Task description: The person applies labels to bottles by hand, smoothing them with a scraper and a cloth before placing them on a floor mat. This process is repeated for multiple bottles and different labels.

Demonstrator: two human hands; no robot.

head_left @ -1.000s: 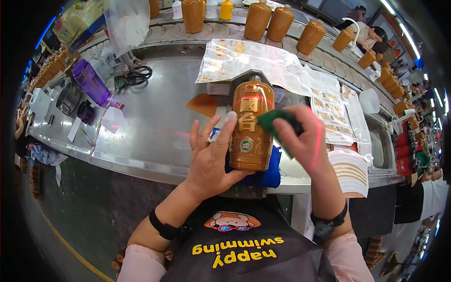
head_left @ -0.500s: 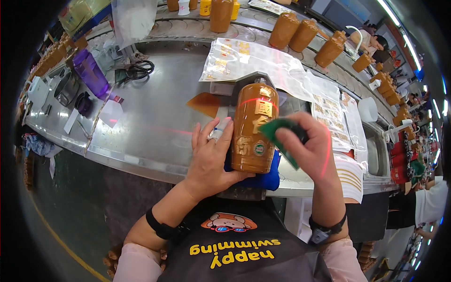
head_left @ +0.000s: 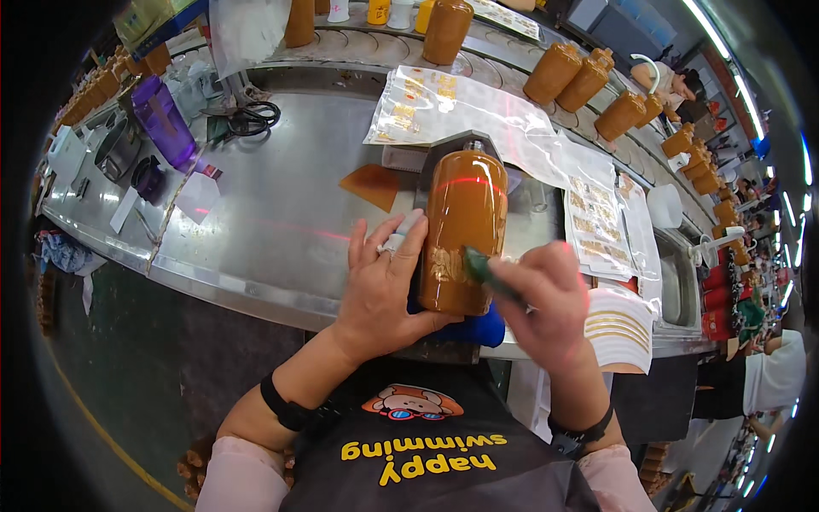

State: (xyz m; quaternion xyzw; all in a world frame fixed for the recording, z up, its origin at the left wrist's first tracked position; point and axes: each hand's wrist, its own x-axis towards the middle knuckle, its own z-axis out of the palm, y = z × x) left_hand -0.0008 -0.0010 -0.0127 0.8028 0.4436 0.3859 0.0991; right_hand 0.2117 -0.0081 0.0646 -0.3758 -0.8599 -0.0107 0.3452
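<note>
My left hand [head_left: 384, 294] grips the glossy brown bottle [head_left: 467, 213] at its lower left side. The bottle lies in a dark angled cradle [head_left: 443, 147] over a blue cloth [head_left: 479, 333], with a red light line across it and pale raised decoration near its base. My right hand [head_left: 546, 303] is closed on a green flat scraper [head_left: 482, 266], whose edge is at the bottle's lower decoration. An amber triangular piece [head_left: 367, 183] lies left of the bottle. Label sheets [head_left: 590, 222] lie behind and to the right.
A conveyor [head_left: 512, 60] with brown bottles crosses the back. On the steel bench [head_left: 281, 188] are scissors [head_left: 247, 124], a purple bottle [head_left: 162, 124] and cups at left, gold-striped strips [head_left: 616, 333] at right. A sink [head_left: 682, 282] and co-workers [head_left: 670, 85] are further right.
The brown bottle has turned, taking the gold lettering out of view. My right hand with the scraper has moved down and slightly left toward the bottle's base.
</note>
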